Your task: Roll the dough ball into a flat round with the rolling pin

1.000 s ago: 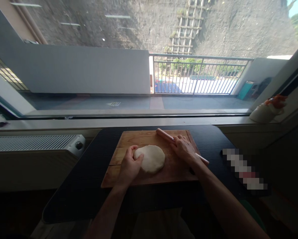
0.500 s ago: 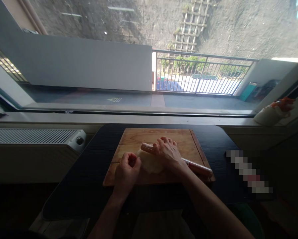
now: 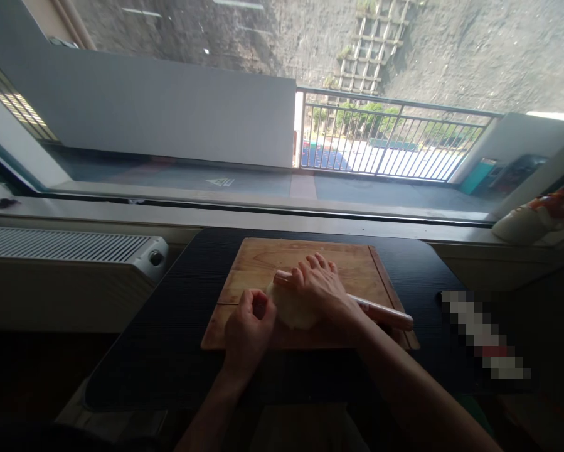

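Observation:
A flat round of pale dough (image 3: 293,311) lies on the wooden cutting board (image 3: 258,254). My left hand (image 3: 251,317) is closed at the dough's left edge, thumb and forefinger pinching it. Across the dough slants a rolling pin (image 3: 388,314), its far end pointing left and its near end reaching the board's right side. My right hand (image 3: 322,282) is wrapped over the middle of the pin, palm down, with the fingers bent across it. That hand and wrist hide part of the pin and the right part of the dough.
The board rests on a dark table (image 3: 169,333) with rounded corners. Behind it run a windowsill (image 3: 244,216) and a large window. To the left stands a white radiator (image 3: 74,257). On the sill at the right is a pale pot (image 3: 521,223). A blurred-out item (image 3: 486,336) lies at the table's right.
The whole view has shifted and tilted slightly, so the board and hands appear a little further right. Both hands keep their places on the dough and the rolling pin.

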### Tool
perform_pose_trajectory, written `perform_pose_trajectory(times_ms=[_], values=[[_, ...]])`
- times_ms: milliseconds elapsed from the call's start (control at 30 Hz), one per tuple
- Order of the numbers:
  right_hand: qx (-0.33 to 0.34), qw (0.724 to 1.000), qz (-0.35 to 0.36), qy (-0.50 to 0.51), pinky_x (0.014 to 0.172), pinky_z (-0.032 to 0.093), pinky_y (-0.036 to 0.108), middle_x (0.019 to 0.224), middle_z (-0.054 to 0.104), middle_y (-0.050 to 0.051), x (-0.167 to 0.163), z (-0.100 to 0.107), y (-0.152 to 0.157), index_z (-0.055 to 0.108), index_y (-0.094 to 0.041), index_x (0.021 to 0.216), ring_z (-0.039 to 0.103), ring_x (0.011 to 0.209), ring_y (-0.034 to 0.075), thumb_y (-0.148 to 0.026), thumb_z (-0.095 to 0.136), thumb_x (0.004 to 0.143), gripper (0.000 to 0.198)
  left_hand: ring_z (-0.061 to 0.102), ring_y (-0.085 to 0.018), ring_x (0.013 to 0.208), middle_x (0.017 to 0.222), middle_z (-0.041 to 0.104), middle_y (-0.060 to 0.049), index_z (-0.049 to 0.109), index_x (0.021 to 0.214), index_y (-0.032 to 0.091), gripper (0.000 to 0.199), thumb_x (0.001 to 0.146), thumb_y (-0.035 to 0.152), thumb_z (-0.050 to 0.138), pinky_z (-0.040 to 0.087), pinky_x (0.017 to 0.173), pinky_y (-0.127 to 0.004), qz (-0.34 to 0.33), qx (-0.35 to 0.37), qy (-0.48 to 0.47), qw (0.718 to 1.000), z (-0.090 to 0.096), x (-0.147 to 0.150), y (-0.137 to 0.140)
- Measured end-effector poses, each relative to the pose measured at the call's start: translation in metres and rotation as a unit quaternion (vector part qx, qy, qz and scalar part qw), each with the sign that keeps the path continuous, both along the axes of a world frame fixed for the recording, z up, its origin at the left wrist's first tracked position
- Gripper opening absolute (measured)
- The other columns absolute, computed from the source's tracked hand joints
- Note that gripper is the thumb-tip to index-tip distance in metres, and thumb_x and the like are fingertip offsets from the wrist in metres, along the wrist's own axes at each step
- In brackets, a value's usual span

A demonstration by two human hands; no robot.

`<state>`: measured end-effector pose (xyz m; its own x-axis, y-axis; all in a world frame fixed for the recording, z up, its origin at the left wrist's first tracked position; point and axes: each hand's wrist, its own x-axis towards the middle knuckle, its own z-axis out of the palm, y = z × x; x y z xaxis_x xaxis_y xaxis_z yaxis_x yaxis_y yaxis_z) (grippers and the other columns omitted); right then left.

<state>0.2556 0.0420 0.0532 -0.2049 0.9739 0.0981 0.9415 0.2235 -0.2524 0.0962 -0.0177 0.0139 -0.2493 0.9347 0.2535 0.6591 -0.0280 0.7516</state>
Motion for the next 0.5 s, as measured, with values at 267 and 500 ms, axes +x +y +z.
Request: perform_pose_trajectory(times_ms=[267, 500], values=[[-0.045, 0.998, -0.049, 0.013, 0.102, 0.017, 0.053, 0.133, 0.042, 0.012, -0.001, 0.002, 0.005, 0.057, -0.019, 0.109, 0.018, 0.132, 0.029, -0.046, 0.018, 0.093, 0.050, 0.058, -0.013, 0.064, 0.069, 0.059, 0.004, 0.049, 0.079, 0.024, 0.015, 0.077, 0.038, 0.052, 0.043, 0.061, -0.023, 0.004, 0.007, 0.008, 1.000, -0.001, 0.001, -0.002], [0.026, 0.999, -0.017, 0.009, 0.105, 0.009, 0.052, 0.134, 0.042, 0.011, -0.006, -0.001, -0.008, 0.056, -0.020, 0.112, 0.015, 0.133, 0.027, -0.046, 0.017, 0.094, 0.050, 0.058, -0.014, 0.064, 0.070, 0.060, 0.004, 0.050, 0.079, 0.024, 0.015, 0.077, 0.038, 0.052, 0.043, 0.060, -0.024, -0.001, 0.013, 0.014, 1.000, 0.001, 0.001, -0.003]])
